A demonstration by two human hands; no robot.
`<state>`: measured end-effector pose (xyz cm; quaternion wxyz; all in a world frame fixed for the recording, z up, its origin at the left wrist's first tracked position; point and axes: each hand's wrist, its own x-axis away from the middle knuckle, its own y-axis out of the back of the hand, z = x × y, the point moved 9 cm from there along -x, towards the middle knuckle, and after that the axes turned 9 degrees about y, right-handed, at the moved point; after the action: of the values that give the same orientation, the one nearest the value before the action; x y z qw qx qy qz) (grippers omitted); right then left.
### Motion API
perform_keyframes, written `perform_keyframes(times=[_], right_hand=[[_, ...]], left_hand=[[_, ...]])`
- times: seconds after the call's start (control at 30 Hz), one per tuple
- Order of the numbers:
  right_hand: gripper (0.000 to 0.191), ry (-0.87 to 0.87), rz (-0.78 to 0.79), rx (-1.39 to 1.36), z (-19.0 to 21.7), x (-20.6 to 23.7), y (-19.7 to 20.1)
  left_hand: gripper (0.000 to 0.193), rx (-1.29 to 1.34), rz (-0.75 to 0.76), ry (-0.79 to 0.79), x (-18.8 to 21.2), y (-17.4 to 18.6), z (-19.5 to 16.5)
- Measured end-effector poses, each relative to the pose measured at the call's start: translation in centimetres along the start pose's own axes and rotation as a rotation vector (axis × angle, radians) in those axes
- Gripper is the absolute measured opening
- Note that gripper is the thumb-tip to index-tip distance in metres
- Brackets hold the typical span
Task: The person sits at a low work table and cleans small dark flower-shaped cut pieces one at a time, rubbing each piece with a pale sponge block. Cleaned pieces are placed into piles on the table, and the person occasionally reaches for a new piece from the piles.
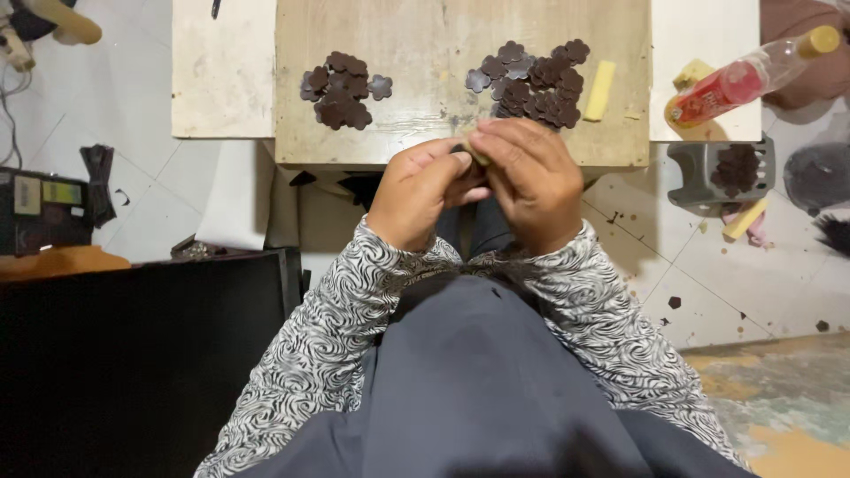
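Wooden board [425, 35] beyond; both hands [482, 181] pinch together.

The square wooden work board [416, 106] is the landmark. To the right of it lies a clear plastic bottle with red liquid and a yellow cap [753, 78] on a white panel [708, 35]. Below this bottle, right of the board, a small grey plastic stool [699, 173] stands on the white tiled floor [691, 283]. Far left of the board sits a black box with a coloured label [44, 212]. Below it, a large black surface [133, 354] is near the board's lower left.
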<state>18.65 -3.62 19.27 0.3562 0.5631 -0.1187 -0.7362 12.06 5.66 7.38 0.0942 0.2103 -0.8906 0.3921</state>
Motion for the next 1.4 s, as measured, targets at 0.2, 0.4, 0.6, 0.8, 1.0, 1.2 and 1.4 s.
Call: perform_keyframes(times=[0.2,0.4,0.6,0.8,1.0,1.2,1.4], right_hand=[[0.031,-0.062,-0.044,0.076,-0.9,0.4,1.5],[0.027,0.159,-0.037,-0.024,0.7,1.0,-0.1],[0.026,-0.021,-0.062,0.047,-1.9,1.5,1.3],[0.027,0.204,-0.032,0.010,1.2,1.7,0.0],[0.030,-0.045,-0.138,0.019,-2.6,2.1,1.8],[0.032,0.045,-0.053,-0.055,-1.2,1.9,0.4],[0.028,-0.162,-0.042,-0.038,-3.7,2.2,1.1]], left_hand=[[0.033,0.089,-0.119,0.093,-0.5,2.5,0.5],[0.019,0.129,0.058,-0.073,-0.8,0.2,-0.4],[0.029,0.163,-0.341,0.224,0.2,2.3,0.8],[0.023,0.282,0.171,-0.156,0.1,-1.6,-2.0],[0.036,0.055,-0.064,0.032,0.3,0.4,-1.1],[0.035,-0.016,0.034,-0.143,0.4,-1.5,-1.0],[0.036,-0.130,-0.093,-0.028,0.8,0.3,-0.2]])
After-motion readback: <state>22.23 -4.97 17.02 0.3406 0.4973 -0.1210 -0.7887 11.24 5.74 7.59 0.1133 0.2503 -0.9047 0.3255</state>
